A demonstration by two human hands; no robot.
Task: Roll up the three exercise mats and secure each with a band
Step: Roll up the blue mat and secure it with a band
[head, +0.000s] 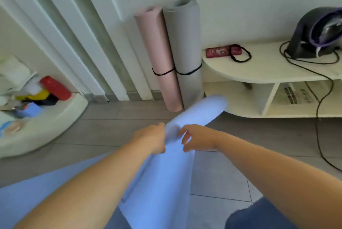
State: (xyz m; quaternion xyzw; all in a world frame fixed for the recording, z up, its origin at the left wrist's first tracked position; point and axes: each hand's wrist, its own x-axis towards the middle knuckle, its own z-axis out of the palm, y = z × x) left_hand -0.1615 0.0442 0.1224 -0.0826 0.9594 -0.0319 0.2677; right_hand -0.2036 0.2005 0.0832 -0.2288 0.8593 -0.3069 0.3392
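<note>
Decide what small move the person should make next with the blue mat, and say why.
Probably roll the blue mat further up with the left hand and right hand, since part of it lies flat on the floor. The pink mat and grey mat already stand banded, and a spare band waits on the shelf.

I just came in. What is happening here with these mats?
A person is rolling up the blue mat on the floor. The left hand and the right hand both grip the roll, and part of the mat lies unrolled. The pink mat and the grey mat stand rolled and banded against the wall. A loose black band lies on the low shelf.
</note>
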